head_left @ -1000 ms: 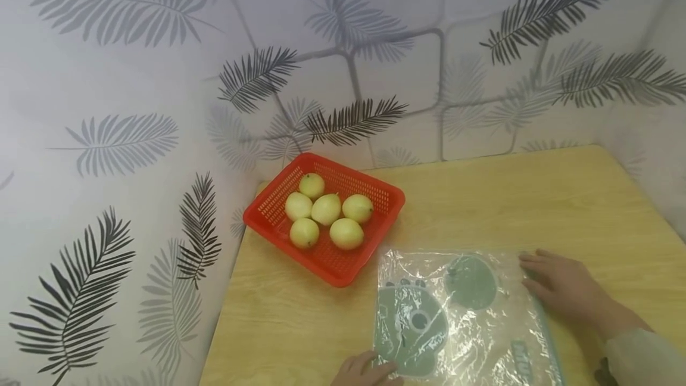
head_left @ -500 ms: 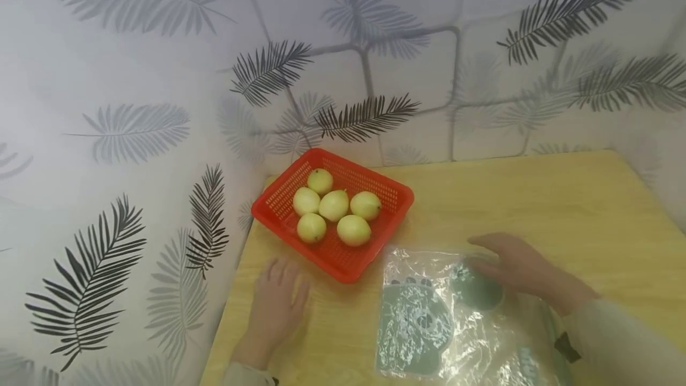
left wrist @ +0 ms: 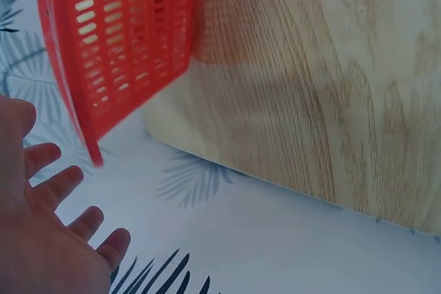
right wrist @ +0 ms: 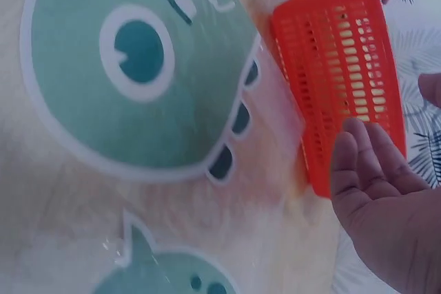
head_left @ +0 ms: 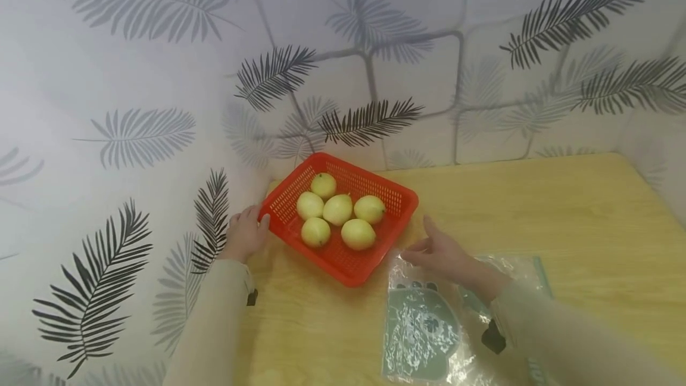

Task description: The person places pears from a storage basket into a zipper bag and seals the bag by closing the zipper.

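A red plastic basket with slotted walls holds several yellow-green pears. At its left corner is my left hand; in the left wrist view the fingers are spread and slightly bent, beside the rim with a gap. My right hand hovers near the basket's right side, fingers loosely bent and holding nothing in the right wrist view. Under the right forearm lies a clear plastic bag printed with green dinosaur shapes, its upper left corner close to the basket. The right sleeve hides part of it.
The wooden table meets a leaf-patterned wall at the back. Another patterned surface borders it on the left, beside the basket and left forearm.
My left hand has left the bag's lower left and moved up and left to the basket's left corner. My right hand has moved from the bag's right edge leftward to the basket's right side.
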Demonstrator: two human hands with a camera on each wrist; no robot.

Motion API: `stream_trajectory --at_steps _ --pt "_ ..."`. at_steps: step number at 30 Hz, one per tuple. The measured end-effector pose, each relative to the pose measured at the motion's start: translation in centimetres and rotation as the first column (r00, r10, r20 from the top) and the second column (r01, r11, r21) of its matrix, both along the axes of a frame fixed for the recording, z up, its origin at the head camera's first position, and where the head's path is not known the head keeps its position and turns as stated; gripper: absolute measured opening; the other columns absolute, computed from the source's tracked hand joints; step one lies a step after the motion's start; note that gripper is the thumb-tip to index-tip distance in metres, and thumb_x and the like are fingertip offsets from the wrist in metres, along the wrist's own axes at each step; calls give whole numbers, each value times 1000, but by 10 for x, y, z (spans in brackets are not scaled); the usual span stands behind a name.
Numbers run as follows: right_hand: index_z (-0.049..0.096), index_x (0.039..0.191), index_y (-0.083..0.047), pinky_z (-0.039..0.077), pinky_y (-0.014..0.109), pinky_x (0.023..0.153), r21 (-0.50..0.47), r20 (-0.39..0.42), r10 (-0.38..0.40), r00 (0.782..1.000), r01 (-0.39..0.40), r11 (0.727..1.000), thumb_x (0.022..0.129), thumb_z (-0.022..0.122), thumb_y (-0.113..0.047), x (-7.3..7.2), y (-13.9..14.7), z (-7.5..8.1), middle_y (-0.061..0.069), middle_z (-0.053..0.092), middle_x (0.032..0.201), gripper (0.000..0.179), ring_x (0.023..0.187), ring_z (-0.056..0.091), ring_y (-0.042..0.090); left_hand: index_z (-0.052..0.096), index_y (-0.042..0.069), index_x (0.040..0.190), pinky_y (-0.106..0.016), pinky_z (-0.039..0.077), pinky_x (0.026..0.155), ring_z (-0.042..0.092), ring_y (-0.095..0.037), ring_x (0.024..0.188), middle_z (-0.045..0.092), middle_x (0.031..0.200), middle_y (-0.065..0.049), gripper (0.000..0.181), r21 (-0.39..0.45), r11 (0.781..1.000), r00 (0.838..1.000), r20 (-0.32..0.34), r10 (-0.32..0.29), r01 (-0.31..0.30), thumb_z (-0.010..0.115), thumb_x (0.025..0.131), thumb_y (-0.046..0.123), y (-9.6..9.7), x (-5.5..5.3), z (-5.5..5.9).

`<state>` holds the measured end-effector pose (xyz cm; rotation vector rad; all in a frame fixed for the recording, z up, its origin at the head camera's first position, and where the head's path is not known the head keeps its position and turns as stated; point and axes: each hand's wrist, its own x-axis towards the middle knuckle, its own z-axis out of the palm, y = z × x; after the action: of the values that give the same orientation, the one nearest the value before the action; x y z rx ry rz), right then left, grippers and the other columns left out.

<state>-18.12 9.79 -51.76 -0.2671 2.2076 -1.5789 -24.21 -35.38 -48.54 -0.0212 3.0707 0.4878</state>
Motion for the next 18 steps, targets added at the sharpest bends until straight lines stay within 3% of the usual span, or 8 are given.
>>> stream_trajectory --at_steps 3,8,15,18 --pt "-20 161 -7 59 48 94 -88 40 -29 999 32 996 98 72 -27 3 -9 -3 22 71 127 114 115 70 40 31 3 160 -69 26 115 28 -53 145 38 162 -23 59 16 999 998 60 35 -36 36 110 34 -3 -14 -4" --pt "-15 164 -11 58 47 95 -70 22 -56 998 57 996 100 69 -26 6 -22 -4 19 71 130 106 113 71 36 29 5 161 -73 30 112 31 -52 144 41 161 -20 59 27 997 992 109 63 -66 36 109 32 -7 -25 -11" --pt "-1 167 -11 61 50 74 -39 -33 -69 997 68 997 97 71 -16 3 -38 -5 16 74 117 100 96 72 37 32 10 161 -72 32 110 36 -49 140 48 156 -17 57 16 995 987 134 93 -96 36 109 33 -11 -30 -17" --pt "2 167 -10 61 45 69 -14 -86 -52 995 51 999 97 71 -15 1 -40 -5 14 74 112 98 92 72 35 33 10 161 -72 33 109 37 -49 139 48 156 -16 57 14 994 986 133 103 -105 36 109 34 -12 -29 -18"
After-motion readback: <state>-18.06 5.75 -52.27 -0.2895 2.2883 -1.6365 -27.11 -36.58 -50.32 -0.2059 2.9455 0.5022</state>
